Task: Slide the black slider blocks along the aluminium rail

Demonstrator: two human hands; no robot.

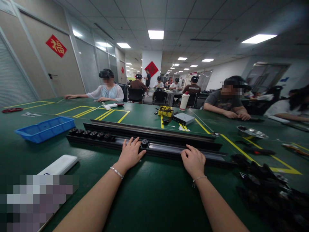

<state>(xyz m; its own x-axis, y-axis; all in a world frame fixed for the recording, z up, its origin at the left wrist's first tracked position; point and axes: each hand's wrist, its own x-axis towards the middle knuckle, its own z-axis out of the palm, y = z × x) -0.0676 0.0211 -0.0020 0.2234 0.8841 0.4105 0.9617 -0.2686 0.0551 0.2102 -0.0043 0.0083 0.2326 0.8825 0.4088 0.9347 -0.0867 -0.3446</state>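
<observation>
Head view: long rail [169, 149] runs left-right; both hands' fingers apparently rest spread, grasping nothing.

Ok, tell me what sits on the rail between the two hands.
In the head view, a small black block sits on the long black rail, at the left hand fingertips. From there to the right hand, the rail's silver channel is bare.

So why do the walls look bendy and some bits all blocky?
Head view: the wide lens curves the edges, ceiling lights glare white, the black parts pile at right smears dark, and blocky patches hide the faces and the bottom-left corner; both hands look sharp.
</observation>
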